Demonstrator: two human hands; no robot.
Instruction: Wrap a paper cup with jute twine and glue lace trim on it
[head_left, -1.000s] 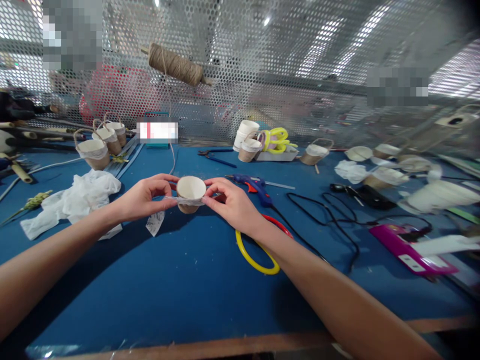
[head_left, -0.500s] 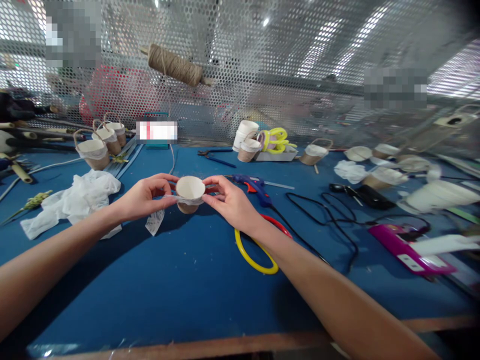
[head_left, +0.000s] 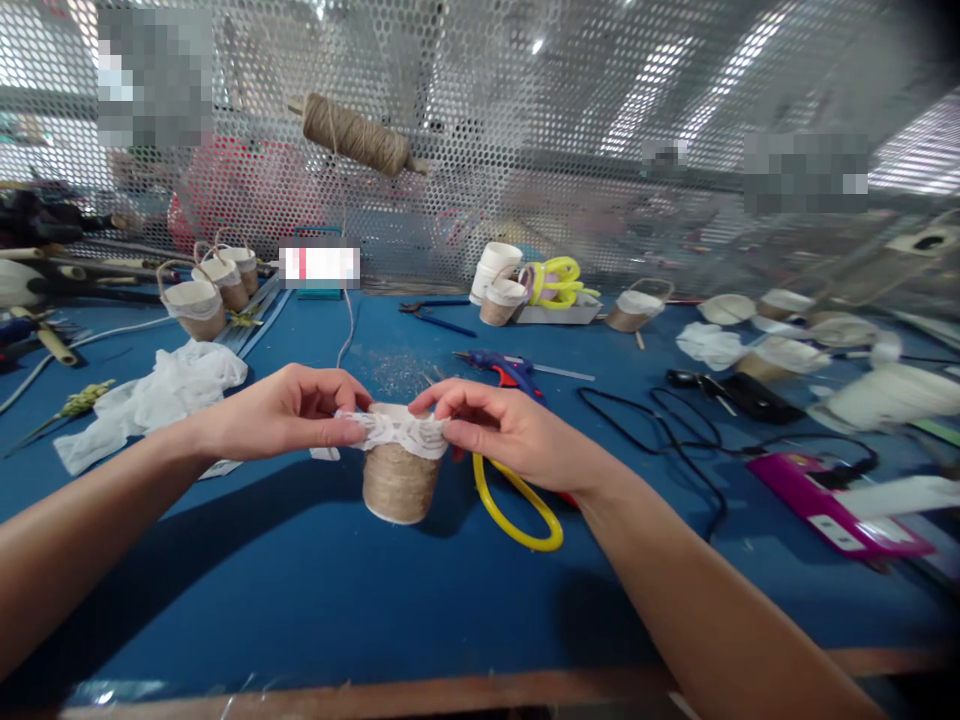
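Between my two hands is a small paper cup (head_left: pixel 401 485) wrapped in brown twine, with a band of white lace (head_left: pixel 403 432) around its upper edge. My left hand (head_left: pixel 300 412) pinches the lace and rim at the left side, and a short lace end pokes out past the thumb. At the right side of the rim, my right hand (head_left: pixel 499 430) grips lace and cup between thumb and fingers. The cup's side faces me, its mouth tipped away. Just behind my right hand lie a blue glue gun (head_left: pixel 506 368) and scissors with a yellow handle (head_left: pixel 517 515).
Crumpled white lace (head_left: pixel 161 395) lies at the left, near several finished little baskets (head_left: pixel 196 308). A twine spool (head_left: pixel 356 135) hangs on the perforated metal screen. Black cable (head_left: pixel 667 440) and a magenta power strip (head_left: pixel 832 505) spread over the right side. Pliers (head_left: pixel 439 315) lie at the back.
The cup has come nearer and tilted, so its twine-covered side now shows instead of its open mouth. Both hands have moved slightly right and down with it, still holding the rim.
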